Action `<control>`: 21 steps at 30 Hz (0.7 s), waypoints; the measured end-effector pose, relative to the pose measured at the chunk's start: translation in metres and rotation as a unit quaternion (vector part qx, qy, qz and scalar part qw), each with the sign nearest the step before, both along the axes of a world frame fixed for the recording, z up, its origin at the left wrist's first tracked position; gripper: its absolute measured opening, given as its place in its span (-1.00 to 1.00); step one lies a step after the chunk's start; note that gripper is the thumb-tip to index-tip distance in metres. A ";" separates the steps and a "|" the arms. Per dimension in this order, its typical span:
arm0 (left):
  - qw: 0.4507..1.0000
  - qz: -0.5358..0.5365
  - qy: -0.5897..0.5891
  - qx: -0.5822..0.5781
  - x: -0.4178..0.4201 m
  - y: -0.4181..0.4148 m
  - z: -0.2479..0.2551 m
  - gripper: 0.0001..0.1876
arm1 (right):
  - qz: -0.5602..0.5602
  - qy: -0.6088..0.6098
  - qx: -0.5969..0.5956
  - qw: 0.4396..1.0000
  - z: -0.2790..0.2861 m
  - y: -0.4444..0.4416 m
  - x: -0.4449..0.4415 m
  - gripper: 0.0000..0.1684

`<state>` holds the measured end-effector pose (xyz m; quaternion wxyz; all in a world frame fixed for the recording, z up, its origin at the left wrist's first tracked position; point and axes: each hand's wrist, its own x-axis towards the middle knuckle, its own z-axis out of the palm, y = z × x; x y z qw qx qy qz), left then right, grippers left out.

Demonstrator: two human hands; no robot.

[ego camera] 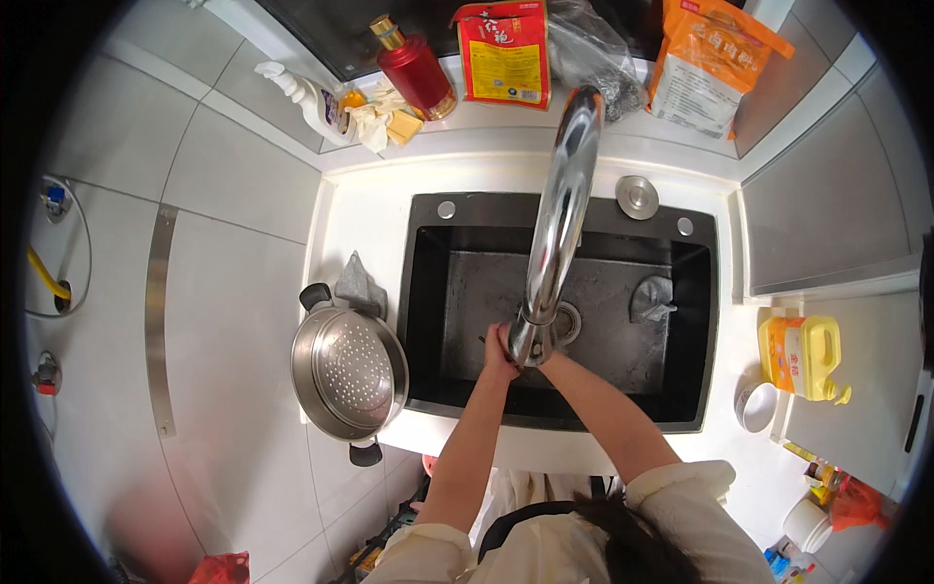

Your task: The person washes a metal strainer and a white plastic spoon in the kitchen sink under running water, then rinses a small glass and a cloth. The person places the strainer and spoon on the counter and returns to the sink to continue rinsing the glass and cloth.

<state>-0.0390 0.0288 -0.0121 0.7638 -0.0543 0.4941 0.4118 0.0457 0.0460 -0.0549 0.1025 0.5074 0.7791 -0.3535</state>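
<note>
Both arms reach over the front rim of a black rectangular sink [558, 420]. My left hand [499, 353] is under the chrome faucet's spout [531, 339], partly covered by it. A thin dark tip sticks out by its fingers, too small to name. My right hand [552, 363] is close beside the left one, with its fingers hidden behind the spout. Whether either hand holds something cannot be made out. The round drain [568, 323] lies just beyond the hands. A grey cloth [652, 300] lies crumpled on the sink's right side.
A steel steamer pot [350, 372] with a perforated bottom stands left of the sink, near a grey cloth [355, 281]. A steel drain cover [637, 197] sits behind. At right are a white bowl [757, 406] and a yellow jug [800, 358]. A red bottle [417, 69] stands on the back ledge.
</note>
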 end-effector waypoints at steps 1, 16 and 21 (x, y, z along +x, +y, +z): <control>1.000 -0.014 0.015 -0.018 -0.003 0.004 0.002 -0.52 | 0.019 0.001 0.010 1.000 -0.006 0.002 0.001 -0.35; 0.978 -0.093 0.115 -0.149 -0.018 0.007 -0.004 -0.60 | 0.051 0.201 -0.002 0.978 0.005 0.001 0.006 -0.51; 0.984 -0.090 0.093 -0.126 -0.013 0.000 0.012 -0.54 | -0.094 0.287 -0.041 0.952 -0.023 -0.010 0.011 -0.60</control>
